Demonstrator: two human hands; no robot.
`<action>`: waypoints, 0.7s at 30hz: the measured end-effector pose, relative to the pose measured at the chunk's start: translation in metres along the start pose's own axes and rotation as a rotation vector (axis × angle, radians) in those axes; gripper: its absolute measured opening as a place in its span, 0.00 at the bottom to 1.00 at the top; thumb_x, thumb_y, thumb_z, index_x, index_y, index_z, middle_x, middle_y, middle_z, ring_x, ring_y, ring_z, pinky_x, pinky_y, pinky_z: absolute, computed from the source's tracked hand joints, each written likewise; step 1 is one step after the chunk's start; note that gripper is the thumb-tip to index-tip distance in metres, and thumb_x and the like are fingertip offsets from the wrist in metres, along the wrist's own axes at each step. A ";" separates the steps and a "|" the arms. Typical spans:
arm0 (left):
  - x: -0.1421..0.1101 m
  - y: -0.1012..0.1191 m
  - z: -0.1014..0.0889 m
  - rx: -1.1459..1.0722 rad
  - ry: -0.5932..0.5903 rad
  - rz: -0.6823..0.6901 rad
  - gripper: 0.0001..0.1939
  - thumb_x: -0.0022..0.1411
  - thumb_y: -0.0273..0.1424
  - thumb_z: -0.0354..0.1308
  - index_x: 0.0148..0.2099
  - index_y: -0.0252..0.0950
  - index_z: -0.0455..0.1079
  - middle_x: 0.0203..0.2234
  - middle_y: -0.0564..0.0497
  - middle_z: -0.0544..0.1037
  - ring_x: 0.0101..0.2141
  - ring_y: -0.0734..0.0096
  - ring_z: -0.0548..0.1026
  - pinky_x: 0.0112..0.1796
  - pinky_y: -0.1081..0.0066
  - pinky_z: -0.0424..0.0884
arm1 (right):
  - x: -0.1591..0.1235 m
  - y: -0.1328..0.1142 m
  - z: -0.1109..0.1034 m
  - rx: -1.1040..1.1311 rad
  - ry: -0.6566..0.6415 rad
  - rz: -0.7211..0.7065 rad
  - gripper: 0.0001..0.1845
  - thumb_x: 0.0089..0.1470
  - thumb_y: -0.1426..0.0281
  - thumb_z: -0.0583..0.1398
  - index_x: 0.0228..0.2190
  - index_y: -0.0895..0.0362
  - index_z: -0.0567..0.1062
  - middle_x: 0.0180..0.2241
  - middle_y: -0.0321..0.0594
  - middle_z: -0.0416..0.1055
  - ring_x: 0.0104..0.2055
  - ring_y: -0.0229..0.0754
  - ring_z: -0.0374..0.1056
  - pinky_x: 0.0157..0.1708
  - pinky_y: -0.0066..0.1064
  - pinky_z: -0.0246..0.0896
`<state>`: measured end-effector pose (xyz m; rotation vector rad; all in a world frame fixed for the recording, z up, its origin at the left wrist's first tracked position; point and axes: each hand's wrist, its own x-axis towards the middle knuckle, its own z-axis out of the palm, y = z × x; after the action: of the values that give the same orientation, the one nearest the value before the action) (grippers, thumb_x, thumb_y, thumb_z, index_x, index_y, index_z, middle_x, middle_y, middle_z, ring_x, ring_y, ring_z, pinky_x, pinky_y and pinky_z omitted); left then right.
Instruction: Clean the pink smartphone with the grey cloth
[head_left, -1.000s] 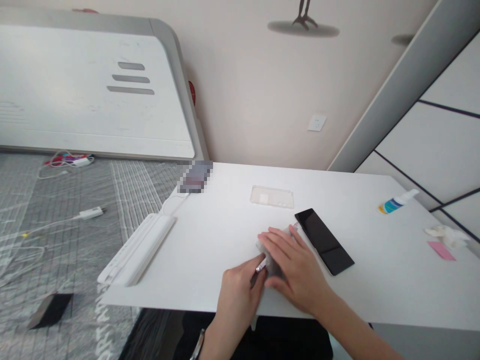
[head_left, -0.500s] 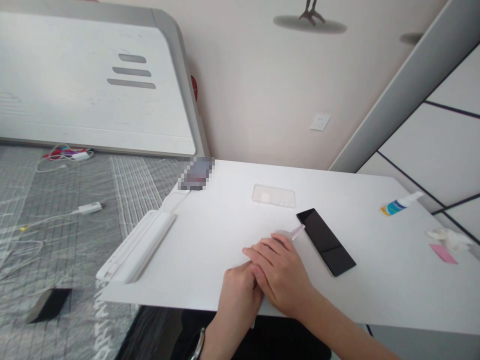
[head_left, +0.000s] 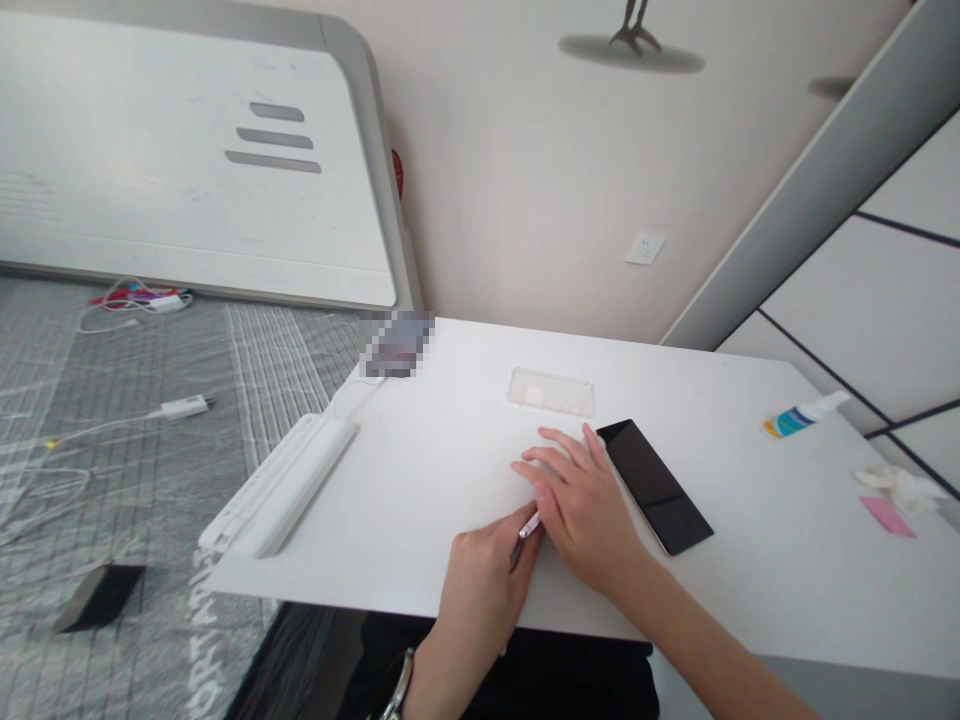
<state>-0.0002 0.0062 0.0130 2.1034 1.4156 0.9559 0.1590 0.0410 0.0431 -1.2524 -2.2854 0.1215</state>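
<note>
My left hand point(head_left: 487, 570) is closed near the front edge of the white table, with a slim pale pink and silver stick-like item point(head_left: 529, 525) between its thumb and fingers. Only one end of that item shows, so its exact kind is unclear. Beside it lies my right hand point(head_left: 581, 505), palm down, its fingers spread and its thumb close to the item. Just right of those fingers, a black-screened phone point(head_left: 658, 488) rests flat at a slant. A clear phone case point(head_left: 551, 392) lies beyond both hands.
A white bar-shaped device point(head_left: 292, 490) with a cable runs along the table's left edge, near a blurred-out object point(head_left: 397, 345). To the right are a small spray bottle point(head_left: 802, 415), a pink slip point(head_left: 887, 516) and crumpled tissue point(head_left: 907, 488). A patterned bed surface point(head_left: 187, 480) adjoins.
My hands have come apart from their overlap. The right fingers have spread and moved slightly forward. The pink item's end now shows at the left hand instead of beyond the right.
</note>
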 end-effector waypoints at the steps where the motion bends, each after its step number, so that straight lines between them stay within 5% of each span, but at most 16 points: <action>1: -0.001 -0.001 0.000 0.016 0.012 0.001 0.13 0.65 0.21 0.52 0.37 0.37 0.77 0.26 0.50 0.84 0.24 0.65 0.81 0.27 0.73 0.71 | -0.002 -0.010 0.005 0.010 -0.001 -0.027 0.20 0.68 0.73 0.49 0.54 0.54 0.75 0.52 0.39 0.76 0.66 0.50 0.59 0.71 0.56 0.31; 4: -0.003 -0.004 0.001 0.034 0.027 0.000 0.14 0.57 0.17 0.50 0.27 0.36 0.71 0.20 0.49 0.80 0.19 0.66 0.76 0.23 0.72 0.67 | -0.004 -0.026 0.012 0.007 -0.003 -0.102 0.21 0.68 0.73 0.50 0.58 0.56 0.72 0.53 0.41 0.75 0.66 0.50 0.58 0.71 0.53 0.31; 8: -0.003 -0.003 0.001 0.026 0.002 0.008 0.13 0.63 0.21 0.51 0.29 0.37 0.72 0.21 0.51 0.80 0.20 0.67 0.77 0.23 0.73 0.67 | -0.003 -0.015 0.008 0.004 -0.014 -0.139 0.21 0.69 0.70 0.49 0.56 0.54 0.74 0.55 0.42 0.74 0.66 0.51 0.59 0.70 0.52 0.35; 15: -0.002 0.001 -0.001 -0.028 -0.055 0.010 0.15 0.73 0.29 0.54 0.57 0.43 0.75 0.41 0.50 0.86 0.35 0.66 0.85 0.37 0.73 0.77 | -0.003 0.033 -0.012 0.002 -0.023 0.011 0.21 0.71 0.70 0.47 0.53 0.49 0.77 0.53 0.40 0.75 0.65 0.50 0.60 0.70 0.57 0.36; 21: -0.003 0.001 -0.001 -0.026 -0.042 0.004 0.15 0.72 0.28 0.54 0.57 0.41 0.76 0.44 0.49 0.85 0.38 0.65 0.85 0.41 0.72 0.79 | 0.001 0.060 -0.021 -0.058 -0.024 0.072 0.23 0.72 0.69 0.45 0.49 0.50 0.79 0.55 0.42 0.73 0.67 0.55 0.57 0.67 0.66 0.40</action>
<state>-0.0011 0.0032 0.0130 2.0959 1.3720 0.9218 0.2148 0.0725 0.0426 -1.3704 -2.2800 0.0966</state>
